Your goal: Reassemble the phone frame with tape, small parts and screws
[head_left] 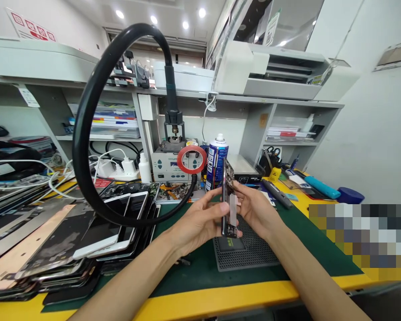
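Note:
Between my hands, above a grey perforated mat [229, 263], an opened smartphone [225, 200] is held upright, seen nearly edge-on with its inner parts facing right. My left hand [200, 218] is closed around its left edge, the thumb pressed on the near side. On the other side, my right hand [255, 207] has its fingers against the phone's right side, by the exposed circuit parts and a pale block that looks like the battery. Some fingertips are hidden behind the phone. Just behind it stands a blue spray can [217, 156].
A thick black hose [82, 111] loops up from a hot-air station [167, 167] on the left. Stacked phones and tablets [60, 249] cover the bench's left side. A red tape roll [191, 159] is near the can. Tools, including a dark pen-like one [276, 194], lie on the right.

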The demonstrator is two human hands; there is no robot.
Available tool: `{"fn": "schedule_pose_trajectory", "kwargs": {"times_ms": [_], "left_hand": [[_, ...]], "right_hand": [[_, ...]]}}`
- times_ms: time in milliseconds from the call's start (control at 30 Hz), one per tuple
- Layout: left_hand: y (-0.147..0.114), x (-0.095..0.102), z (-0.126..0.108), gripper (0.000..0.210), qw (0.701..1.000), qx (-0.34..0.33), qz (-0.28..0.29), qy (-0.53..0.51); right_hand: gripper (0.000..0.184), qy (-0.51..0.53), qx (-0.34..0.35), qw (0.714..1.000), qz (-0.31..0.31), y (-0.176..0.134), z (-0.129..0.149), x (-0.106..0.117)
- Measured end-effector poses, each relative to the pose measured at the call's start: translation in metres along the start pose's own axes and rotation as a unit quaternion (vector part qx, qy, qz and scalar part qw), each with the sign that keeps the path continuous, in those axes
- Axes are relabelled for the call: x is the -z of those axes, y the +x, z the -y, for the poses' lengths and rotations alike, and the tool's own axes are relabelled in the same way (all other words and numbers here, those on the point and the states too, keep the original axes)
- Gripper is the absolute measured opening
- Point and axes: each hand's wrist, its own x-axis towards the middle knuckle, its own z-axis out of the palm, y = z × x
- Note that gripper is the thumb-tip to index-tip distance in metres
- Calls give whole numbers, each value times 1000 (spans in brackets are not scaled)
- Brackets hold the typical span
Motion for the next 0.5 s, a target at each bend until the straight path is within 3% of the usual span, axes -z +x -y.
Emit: {"fn": "schedule_pose_trajectory", "kwargs": {"times_ms": [133, 233, 500], "left_hand": [[-3, -3, -2, 57, 991, 0, -61, 120], [-4, -4, -5, 63, 979, 15, -91, 182], [-2, 0, -4, 59, 973, 16, -90, 210]], "right_hand": [[31, -49, 35, 998, 31, -4, -1, 0], [28, -76, 40, 995, 52, -5, -1, 1], [25, -88, 33, 993, 67, -4, 0, 5]]}}
